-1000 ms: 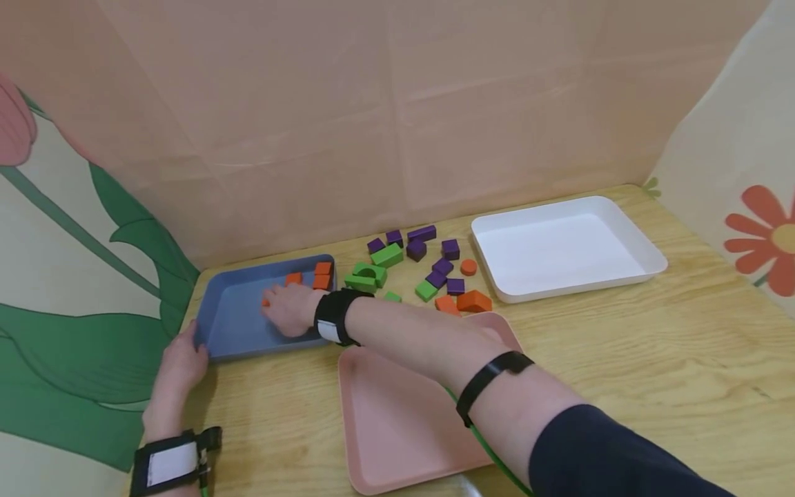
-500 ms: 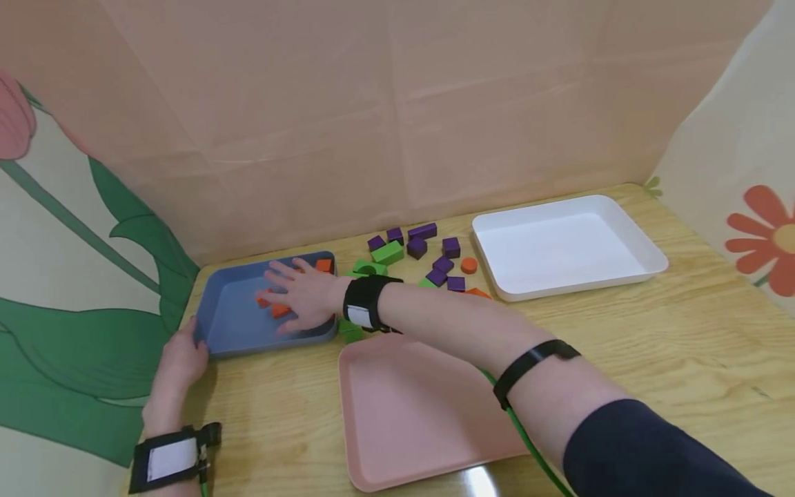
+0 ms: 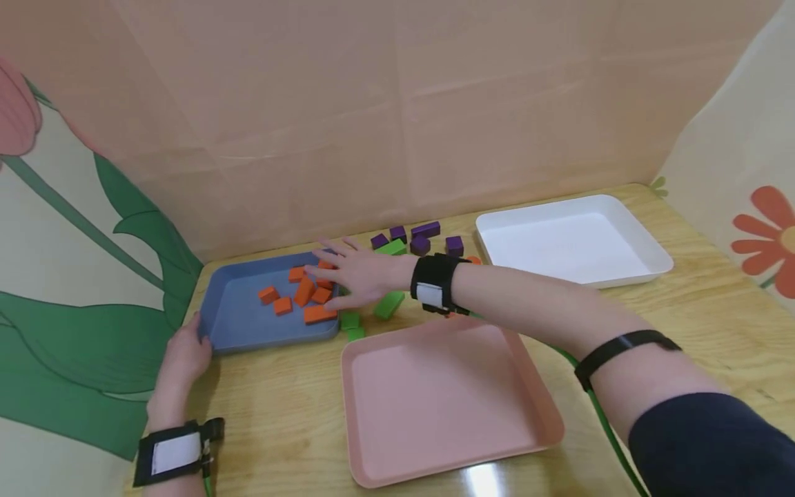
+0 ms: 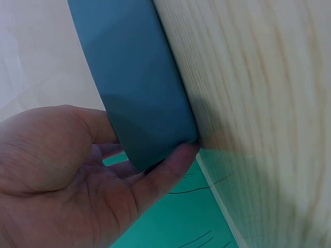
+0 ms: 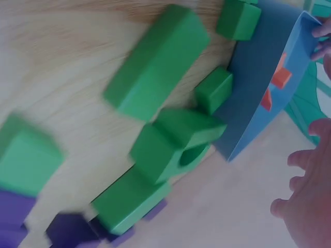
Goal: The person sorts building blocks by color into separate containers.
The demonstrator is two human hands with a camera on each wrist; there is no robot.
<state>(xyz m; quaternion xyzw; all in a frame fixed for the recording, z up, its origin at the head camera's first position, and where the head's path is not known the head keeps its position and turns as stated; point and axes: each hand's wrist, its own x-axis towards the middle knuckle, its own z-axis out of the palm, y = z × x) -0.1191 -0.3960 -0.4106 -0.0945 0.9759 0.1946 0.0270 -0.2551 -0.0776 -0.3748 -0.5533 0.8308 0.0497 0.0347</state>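
Observation:
My left hand [image 3: 186, 352] holds the near left corner of the blue tray [image 3: 232, 321]. In the left wrist view, its fingers bend round the corner of the tray wall [image 4: 139, 77]. Several orange blocks [image 3: 304, 291] lie in the tray, mostly toward its right side. Over the tray's right edge is my right hand [image 3: 360, 276], fingers spread and holding nothing. It partly hides the orange blocks and the green blocks [image 3: 389, 304] beside the tray. The right wrist view shows a green block with a rounded cutout [image 5: 165, 150] among other green ones.
Purple blocks [image 3: 420, 245] lie behind, near the wall. A pink tray [image 3: 435, 407] with nothing in it sits in front, and a bare white tray [image 3: 571, 238] stands at the back right. A green cable [image 3: 599, 411] trails from the right arm.
My right hand, low in the blue tray a second ago, has spread its fingers and moved right to the tray's edge, uncovering orange blocks. The left hand stays on the corner.

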